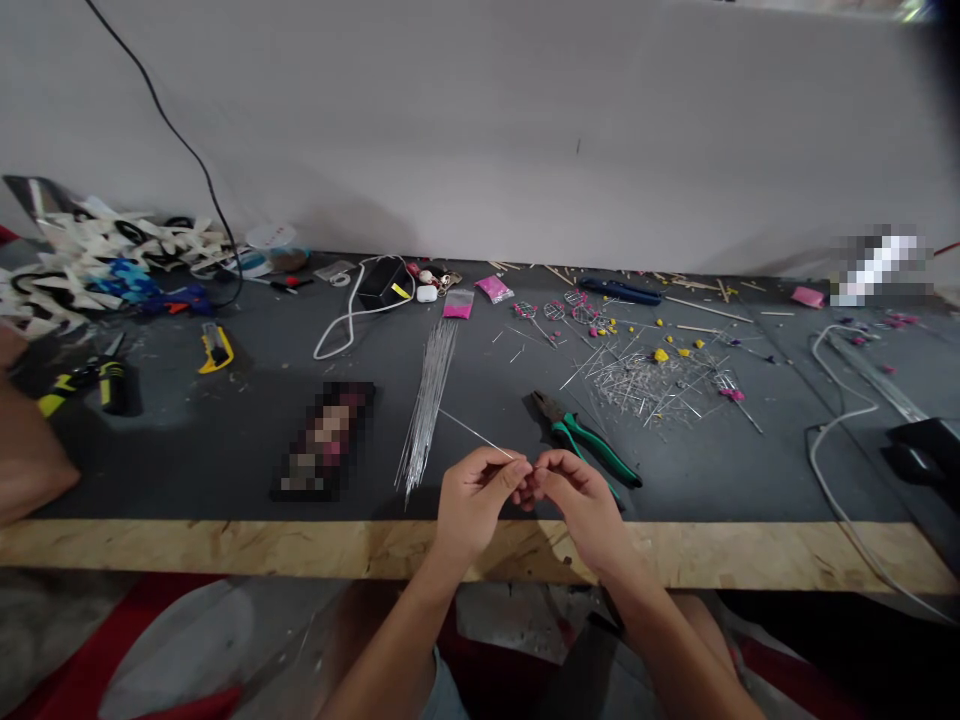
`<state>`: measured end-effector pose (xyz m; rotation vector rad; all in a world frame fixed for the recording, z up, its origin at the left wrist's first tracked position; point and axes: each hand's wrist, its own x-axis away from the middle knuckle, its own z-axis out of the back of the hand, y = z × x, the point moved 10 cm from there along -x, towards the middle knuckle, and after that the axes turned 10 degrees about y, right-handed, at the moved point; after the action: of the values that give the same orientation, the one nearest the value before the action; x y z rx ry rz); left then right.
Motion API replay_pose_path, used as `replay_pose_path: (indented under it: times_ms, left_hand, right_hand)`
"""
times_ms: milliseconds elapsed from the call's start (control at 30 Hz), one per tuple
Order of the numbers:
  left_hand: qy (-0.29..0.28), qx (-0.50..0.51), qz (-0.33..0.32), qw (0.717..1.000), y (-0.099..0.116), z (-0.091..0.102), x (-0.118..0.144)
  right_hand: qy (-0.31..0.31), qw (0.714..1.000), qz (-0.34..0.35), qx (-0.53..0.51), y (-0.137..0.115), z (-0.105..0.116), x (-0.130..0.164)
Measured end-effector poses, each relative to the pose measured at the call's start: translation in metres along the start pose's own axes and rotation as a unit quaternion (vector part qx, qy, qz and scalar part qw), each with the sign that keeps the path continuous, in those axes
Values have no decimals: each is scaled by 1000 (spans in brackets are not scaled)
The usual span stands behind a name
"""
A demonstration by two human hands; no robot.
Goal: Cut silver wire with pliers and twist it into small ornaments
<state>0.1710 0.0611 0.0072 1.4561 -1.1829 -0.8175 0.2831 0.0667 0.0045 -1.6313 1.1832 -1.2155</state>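
Wire (480,437), one thin strand, is pinched at its near end between the left hand (474,497) and right hand (577,497), both grips narrow on it above the surface (225,450) edge. Green-handled pliers (589,440) lie just beyond (untouched), the wire bundle (429,400) to the left. Farther back, cut wire scraps (645,380) and finished little loops (562,310) suggest work well underway.

Pliers (589,437), yellow knife (215,348), charger (381,283)
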Motion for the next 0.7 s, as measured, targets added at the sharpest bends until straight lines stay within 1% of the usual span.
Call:
replay_pose_path:
  times_ms: [133,200,333,500,600,700]
  left_hand:
    - [-10,16,9,1000,-3,-6,1]
    - [-20,20,10,1000,-3,-9,1]
    - [-47,13,16,999,1,-11,1]
    - [-73,-19,38,996,-1,-6,1]
    - [-94,-34,52,994,-6,-5,3]
    - [-101,-63,66,991,-9,-2,7]
  right_hand:
    - [35,999,9,-15,5,6,-3]
    - [39,999,24,-2,3,7,-4]
    - [15,998,40,50,-5,2,-4]
    - [-18,989,63,134,-17,-4,-1]
    - [-34,976,81,198,-20,-6,3]
    - [-42,945,131,298,-26,-9,9]
